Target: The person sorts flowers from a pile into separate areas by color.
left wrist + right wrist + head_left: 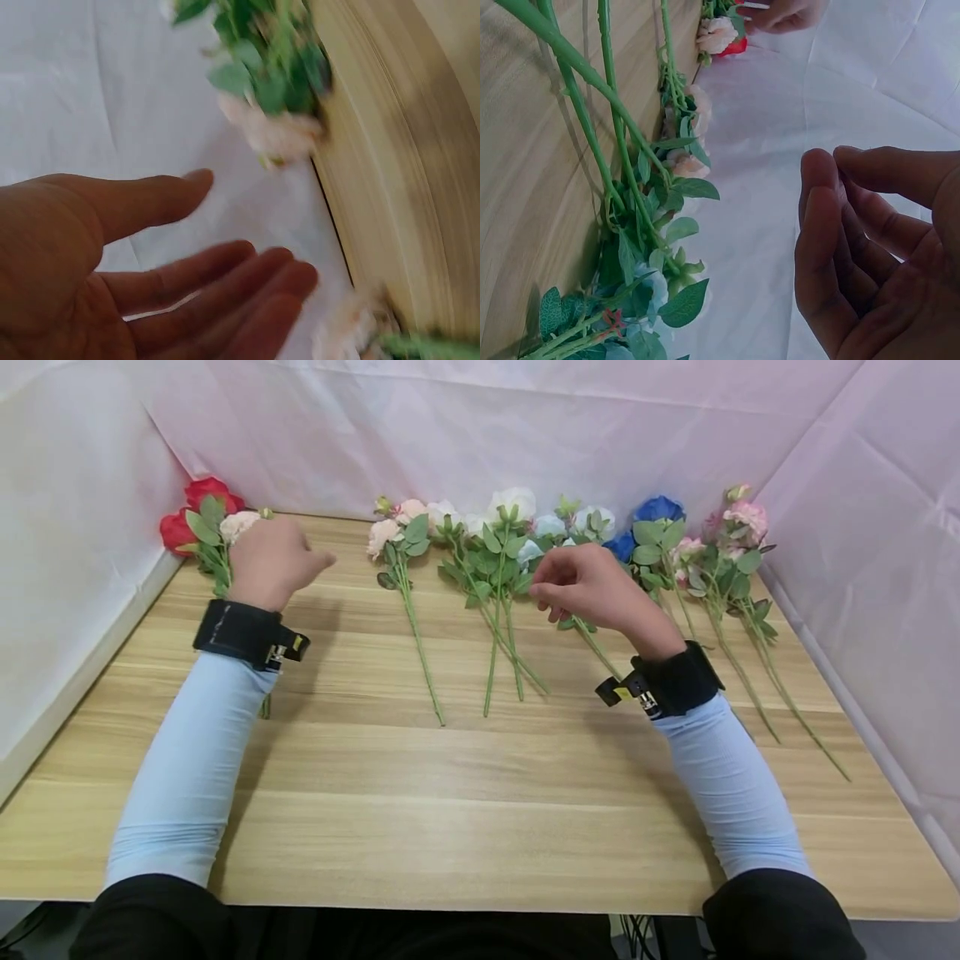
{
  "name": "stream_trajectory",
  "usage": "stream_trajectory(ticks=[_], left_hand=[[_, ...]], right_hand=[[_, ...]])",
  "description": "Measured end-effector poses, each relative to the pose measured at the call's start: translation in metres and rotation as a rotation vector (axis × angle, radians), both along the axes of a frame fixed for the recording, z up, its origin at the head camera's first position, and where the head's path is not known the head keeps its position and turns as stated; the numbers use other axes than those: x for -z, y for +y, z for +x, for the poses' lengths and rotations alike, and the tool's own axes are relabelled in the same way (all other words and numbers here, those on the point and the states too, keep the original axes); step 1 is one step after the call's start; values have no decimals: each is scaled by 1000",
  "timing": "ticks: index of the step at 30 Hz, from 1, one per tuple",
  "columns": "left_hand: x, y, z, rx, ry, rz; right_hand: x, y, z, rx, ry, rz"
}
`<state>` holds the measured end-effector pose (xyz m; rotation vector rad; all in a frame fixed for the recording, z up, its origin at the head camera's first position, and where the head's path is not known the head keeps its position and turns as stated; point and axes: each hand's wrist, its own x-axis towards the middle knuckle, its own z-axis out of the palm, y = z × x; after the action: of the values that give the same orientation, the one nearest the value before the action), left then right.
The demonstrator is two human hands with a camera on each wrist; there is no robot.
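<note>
At the left back, my left hand (270,560) hovers over the stems of red roses (212,492) and a pale pink flower (238,525), hiding part of them. In the left wrist view its thumb stands apart from its extended fingers, with nothing between them. My right hand (588,585) is in the air in front of the light blue flowers (551,525), overlapping their stems in the head view. The right wrist view shows its fingers loosely bent, thumb tip close to the index fingertip, and nothing held.
Another stem with pale pink blooms (384,537) lies left of the white flowers (513,503). Blue roses (658,510) and pink flowers (746,520) lie at the right back. White cloth (465,427) walls the wooden table (450,827) at the back and sides.
</note>
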<state>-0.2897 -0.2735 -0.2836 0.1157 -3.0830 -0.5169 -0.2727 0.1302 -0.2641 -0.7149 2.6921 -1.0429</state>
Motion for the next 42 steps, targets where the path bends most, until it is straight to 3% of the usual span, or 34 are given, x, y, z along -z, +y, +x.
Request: stream_trajectory(ticks=[3,5,8,12,25,31,36,42], left_hand=[[6,-24,-3,-104,-79,-39],[11,-35,-4,-140,-142,-62],[17,-46,-6,-150,-245,-93],[22,-51,-9,-139,-306,-90],[34,-51,-12,-92,-258,-105],[34,-51,-9,-41,-184,-60],[29,-47,-8,-27,-122,-36],[13,-37,-6,3,-49,-8]], right_hand=[[0,1,0,-1,-3,-11],[1,1,0,-7,-2,-12],[1,1,0,-16,-1,-14],[1,0,0,-21,1,-11],[1,-1,2,-32,-18,-37],[0,-1,1,-49,-17,-22],[-1,-1,1,-62,-14,-19],[-1,0,2,-69,-11,-25]])
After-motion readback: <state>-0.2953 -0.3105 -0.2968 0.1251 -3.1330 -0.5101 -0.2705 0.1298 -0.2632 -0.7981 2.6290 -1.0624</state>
